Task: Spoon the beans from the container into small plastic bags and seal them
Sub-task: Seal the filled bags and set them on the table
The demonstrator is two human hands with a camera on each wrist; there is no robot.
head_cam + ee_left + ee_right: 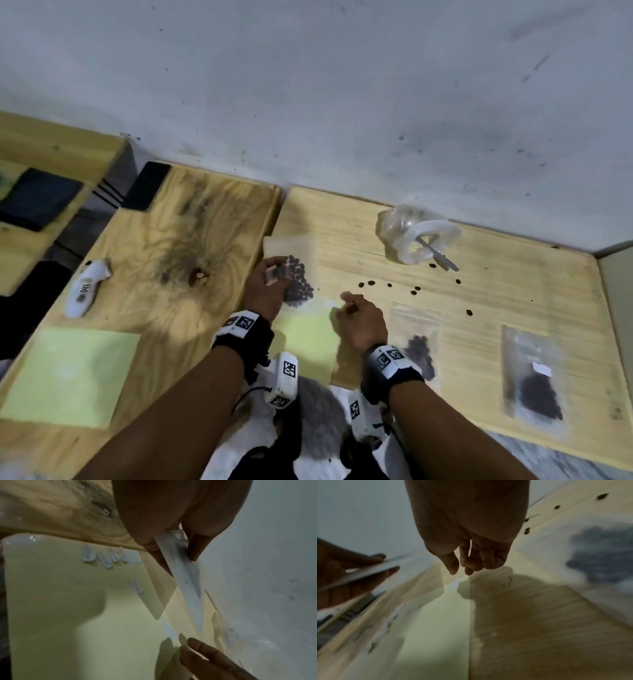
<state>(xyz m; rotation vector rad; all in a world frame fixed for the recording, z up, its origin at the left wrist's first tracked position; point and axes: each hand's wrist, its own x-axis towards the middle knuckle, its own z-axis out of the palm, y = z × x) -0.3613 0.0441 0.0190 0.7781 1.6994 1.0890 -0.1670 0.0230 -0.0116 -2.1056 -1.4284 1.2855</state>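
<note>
While left hand [265, 286] pinches bag [297, 270] edge, right hand [361, 320] hovers loose

Left hand [265, 286] hides part of the held bag [298, 274]; wrist views blurred.

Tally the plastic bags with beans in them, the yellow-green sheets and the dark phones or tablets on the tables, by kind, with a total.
Small plastic bags holding beans: 3
Yellow-green sheets: 2
Dark phones or tablets: 2
Total: 7
</note>
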